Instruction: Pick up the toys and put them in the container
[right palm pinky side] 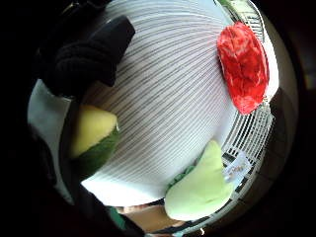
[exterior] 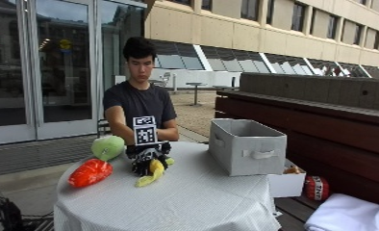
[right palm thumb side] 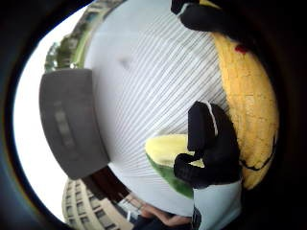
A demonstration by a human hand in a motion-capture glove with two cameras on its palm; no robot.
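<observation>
Your gloved right hand (exterior: 146,161) sits on the round table (exterior: 195,202), fingers (right palm thumb side: 208,143) curled round the yellow banana toy (exterior: 152,173), which still touches the striped tablecloth (right palm pinky side: 168,98). Looks like the grasp step, lift not yet made.

In the thumb-side palm view the banana's yellow body runs along the palm, and a second yellow-and-green toy piece (right palm thumb side: 165,153) lies right beside the fingers; can't tell if it is held too.

Still out on the table: red toy (exterior: 90,173) near the edge, green round toy (exterior: 107,147) just behind it. Both apart from your hand.

The grey container (exterior: 247,147) stands on the far side of the table, open top. Its inside is not visible, so can't say if anything is in it yet.

Judgement: early in the task. At least three toys are left; the banana is the one in hand and needs lifting and carrying across to the container.
</observation>
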